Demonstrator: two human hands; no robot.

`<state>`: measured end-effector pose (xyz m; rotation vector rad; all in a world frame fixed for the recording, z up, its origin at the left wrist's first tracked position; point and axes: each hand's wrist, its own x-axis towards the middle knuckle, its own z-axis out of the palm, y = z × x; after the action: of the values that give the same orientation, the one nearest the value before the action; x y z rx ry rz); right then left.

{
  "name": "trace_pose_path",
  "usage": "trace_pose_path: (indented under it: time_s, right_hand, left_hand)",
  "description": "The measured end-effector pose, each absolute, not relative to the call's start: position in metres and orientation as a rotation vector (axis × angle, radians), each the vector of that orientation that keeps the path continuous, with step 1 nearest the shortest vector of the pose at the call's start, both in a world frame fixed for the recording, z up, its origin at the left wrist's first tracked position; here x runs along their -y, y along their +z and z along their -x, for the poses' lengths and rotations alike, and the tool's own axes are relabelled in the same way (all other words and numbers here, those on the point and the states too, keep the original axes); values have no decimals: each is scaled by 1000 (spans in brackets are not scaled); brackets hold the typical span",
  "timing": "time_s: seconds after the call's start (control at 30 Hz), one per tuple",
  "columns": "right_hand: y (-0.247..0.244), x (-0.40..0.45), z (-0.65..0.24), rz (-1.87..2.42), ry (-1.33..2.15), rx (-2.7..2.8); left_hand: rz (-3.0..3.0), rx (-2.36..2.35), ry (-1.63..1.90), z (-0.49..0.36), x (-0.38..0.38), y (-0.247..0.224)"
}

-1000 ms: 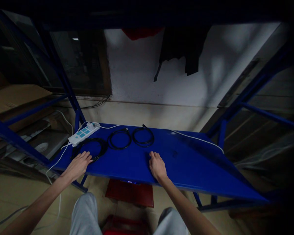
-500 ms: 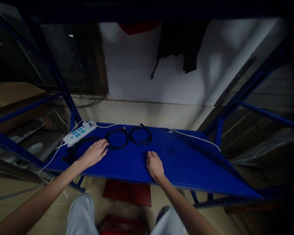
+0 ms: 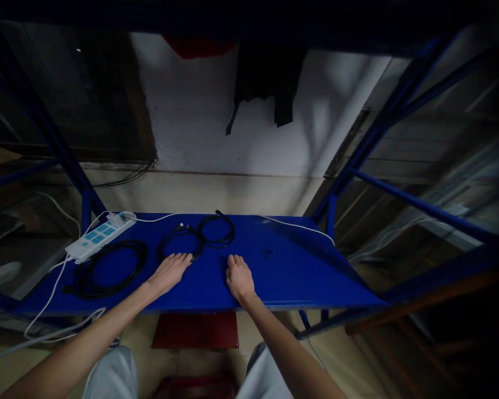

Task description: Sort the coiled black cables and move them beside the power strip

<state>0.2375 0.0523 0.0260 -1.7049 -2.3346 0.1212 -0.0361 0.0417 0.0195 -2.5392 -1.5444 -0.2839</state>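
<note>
My left hand (image 3: 171, 272) lies palm down with its fingers stretched out. Its fingertips touch the near edge of a coiled black cable (image 3: 162, 243), whose plug end points up at the back. Beside that coil, a smaller black cable coil (image 3: 234, 230) lies further right, and the two meet at their edges. To the left of my left hand rests a larger coil of thick black cable (image 3: 143, 260). My right hand (image 3: 239, 277) rests on the blue table (image 3: 291, 277), fingers curled under, with no object visible in it.
A white power strip (image 3: 102, 237) with blue sockets lies at the table's left end. One white cord (image 3: 293, 223) runs along the back edge. Blue frame posts (image 3: 330, 216) stand at both sides. A red stool (image 3: 195, 331) is under the table.
My left hand has moved right to the near side of the middle coil, which now sits against the right coil. The large left coil is uncovered. My view has turned rightward.
</note>
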Motion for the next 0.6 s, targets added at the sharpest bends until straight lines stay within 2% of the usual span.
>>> trace_pose_path:
  time_s: [0.2, 0.43, 0.6]
  right_hand:
    - [27, -49, -239, 1792, 23, 2176]
    - [26, -50, -265, 2176, -26, 1392]
    - [24, -60, -307, 2130, 64, 1508]
  left_hand:
    - [2682, 1462, -416, 2, 8, 18]
    - [2783, 1335, -488, 19, 17, 24]
    - [2734, 1361, -506, 36, 13, 17]
